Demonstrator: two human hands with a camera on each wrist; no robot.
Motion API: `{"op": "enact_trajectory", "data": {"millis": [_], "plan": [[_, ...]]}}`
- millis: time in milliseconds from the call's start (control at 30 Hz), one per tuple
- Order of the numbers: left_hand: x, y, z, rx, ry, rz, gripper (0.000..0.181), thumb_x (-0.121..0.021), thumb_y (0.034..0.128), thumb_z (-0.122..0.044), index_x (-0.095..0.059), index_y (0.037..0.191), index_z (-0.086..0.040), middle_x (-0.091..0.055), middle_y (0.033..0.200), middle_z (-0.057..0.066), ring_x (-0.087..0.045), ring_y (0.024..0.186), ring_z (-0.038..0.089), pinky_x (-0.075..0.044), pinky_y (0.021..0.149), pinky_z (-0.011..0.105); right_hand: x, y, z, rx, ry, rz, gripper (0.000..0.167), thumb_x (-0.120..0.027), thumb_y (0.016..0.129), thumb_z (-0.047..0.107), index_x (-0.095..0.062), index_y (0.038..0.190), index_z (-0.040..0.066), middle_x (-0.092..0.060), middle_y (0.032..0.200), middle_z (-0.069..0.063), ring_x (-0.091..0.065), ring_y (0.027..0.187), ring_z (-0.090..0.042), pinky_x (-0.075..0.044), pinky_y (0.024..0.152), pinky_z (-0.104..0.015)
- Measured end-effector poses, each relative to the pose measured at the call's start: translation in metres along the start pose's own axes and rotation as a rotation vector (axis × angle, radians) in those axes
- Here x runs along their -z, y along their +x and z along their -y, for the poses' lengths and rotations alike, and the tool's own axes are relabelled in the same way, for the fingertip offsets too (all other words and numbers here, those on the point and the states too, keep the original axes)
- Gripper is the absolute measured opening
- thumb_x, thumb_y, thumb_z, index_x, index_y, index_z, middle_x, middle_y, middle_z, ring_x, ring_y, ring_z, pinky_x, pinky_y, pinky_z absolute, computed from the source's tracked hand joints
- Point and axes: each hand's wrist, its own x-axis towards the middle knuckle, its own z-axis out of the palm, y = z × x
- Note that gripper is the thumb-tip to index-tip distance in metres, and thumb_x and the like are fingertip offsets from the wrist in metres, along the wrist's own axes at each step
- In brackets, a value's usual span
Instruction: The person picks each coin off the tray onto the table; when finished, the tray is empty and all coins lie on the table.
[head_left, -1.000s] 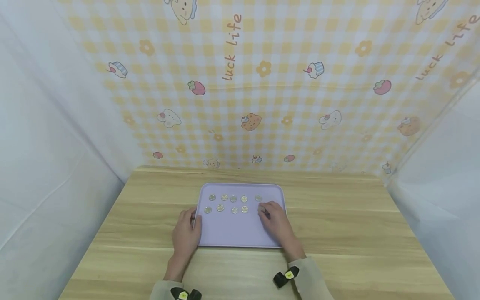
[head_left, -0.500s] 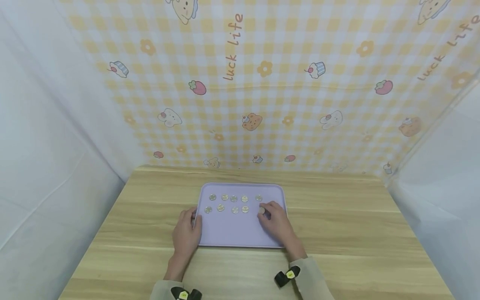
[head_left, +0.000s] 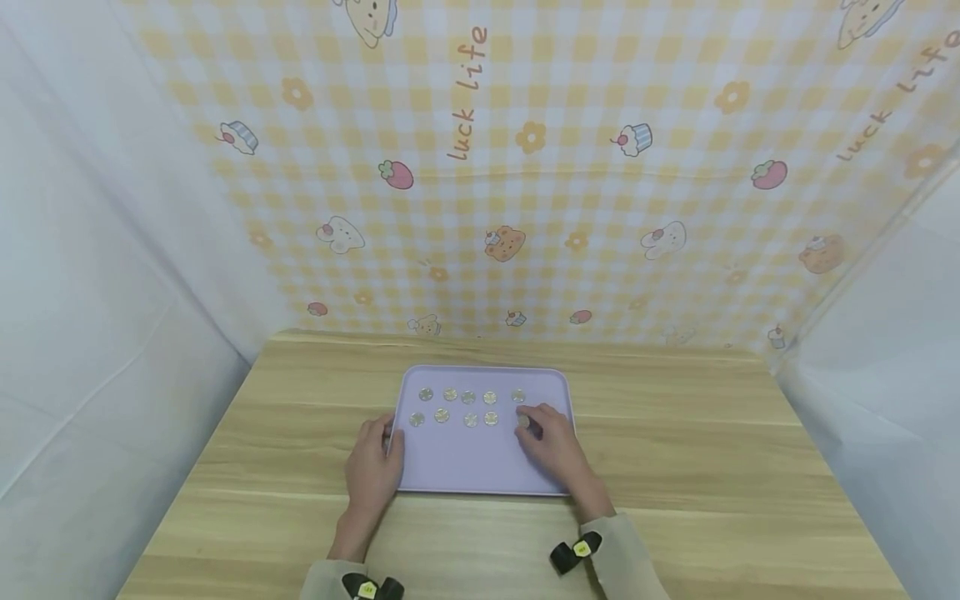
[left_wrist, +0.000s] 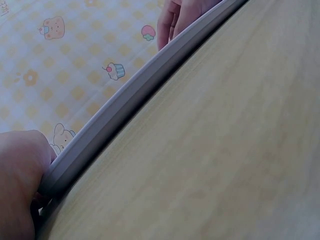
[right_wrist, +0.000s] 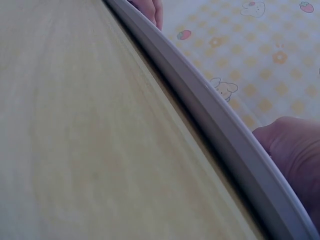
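Observation:
A lilac tray (head_left: 465,467) lies on the table, with several coins in two rows on it. My left hand (head_left: 372,467) grips the tray's left rim, thumb over the edge; the left wrist view shows this hand (left_wrist: 20,175) at the rim (left_wrist: 120,100). Over the tray's right part, my right hand (head_left: 557,446) pinches a coin (head_left: 523,422) between thumb and fingers. Just behind that hand lies another coin (head_left: 518,396). The right wrist view has the hand (right_wrist: 295,150) beyond the rim (right_wrist: 215,105), its fingertips hidden.
The wooden table (head_left: 712,450) extends around the tray on all sides. A yellow checked cloth (head_left: 555,200) hangs behind it, and white sheets (head_left: 97,275) stand at left and right. Black wrist straps with cameras are on both sleeves.
The coin in my right hand shows more plainly between the fingers than a second ago. Both hands have otherwise stayed in place, and the head view has shifted very slightly.

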Motion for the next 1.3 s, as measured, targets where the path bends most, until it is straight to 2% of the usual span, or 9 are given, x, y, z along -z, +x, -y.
{"op": "enact_trajectory", "data": {"millis": [267,500,700,967,1100,1300], "plan": [[0.0011,-0.0007,-0.0004,0.001,-0.012,0.0,0.032,-0.065,0.0932,-0.017,-0.067,0.122,-0.003,-0.065,0.094,0.009,-0.055,0.072,0.019,-0.042,0.061,0.029,-0.0005,0.0,-0.0004,0.001,0.011,0.007,0.031,-0.073,0.086,0.015,-0.072,0.115,0.006,-0.062,0.085,0.005,-0.052,0.077,-0.006,-0.049,0.07,-0.024],[0.0025,-0.0013,-0.0014,0.035,-0.001,0.035,0.034,-0.063,0.095,-0.02,-0.065,0.124,-0.003,-0.065,0.098,0.009,-0.057,0.076,0.02,-0.044,0.064,0.031,0.0,0.0012,-0.0026,0.014,0.063,0.019,0.026,-0.075,0.085,0.011,-0.074,0.11,0.005,-0.064,0.084,0.004,-0.054,0.077,-0.007,-0.051,0.072,-0.025],[0.0029,-0.0019,-0.001,0.038,-0.002,0.035,0.034,-0.063,0.0951,-0.02,-0.065,0.124,-0.004,-0.065,0.099,0.01,-0.058,0.077,0.021,-0.045,0.065,0.032,0.0032,0.0011,-0.0011,-0.048,0.083,0.069,0.02,-0.074,0.087,0.012,-0.073,0.107,0.008,-0.062,0.083,0.005,-0.054,0.077,-0.007,-0.05,0.07,-0.024],[0.0034,-0.0017,-0.0014,0.04,0.004,0.036,0.034,-0.062,0.0952,-0.019,-0.065,0.125,-0.003,-0.065,0.098,0.009,-0.057,0.076,0.019,-0.044,0.064,0.03,0.0036,0.0004,0.0004,-0.022,0.085,0.031,0.018,-0.076,0.085,0.015,-0.073,0.102,0.008,-0.062,0.081,0.006,-0.054,0.075,-0.006,-0.05,0.068,-0.023],[0.0025,-0.0011,-0.0021,0.026,0.008,0.021,0.033,-0.063,0.0945,-0.018,-0.065,0.124,-0.003,-0.065,0.097,0.009,-0.056,0.074,0.018,-0.043,0.062,0.03,0.0031,0.0011,-0.002,-0.039,0.117,0.011,0.018,-0.078,0.084,0.017,-0.073,0.1,0.011,-0.061,0.081,0.007,-0.054,0.075,-0.005,-0.05,0.068,-0.022],[0.0002,-0.0018,-0.0008,0.003,-0.001,-0.007,0.032,-0.065,0.0926,-0.016,-0.066,0.122,-0.002,-0.066,0.094,0.009,-0.055,0.07,0.017,-0.042,0.059,0.029,0.004,0.0002,-0.0038,-0.02,0.17,0.008,0.019,-0.079,0.084,0.018,-0.073,0.1,0.011,-0.062,0.08,0.006,-0.055,0.075,-0.007,-0.05,0.068,-0.022]]}}
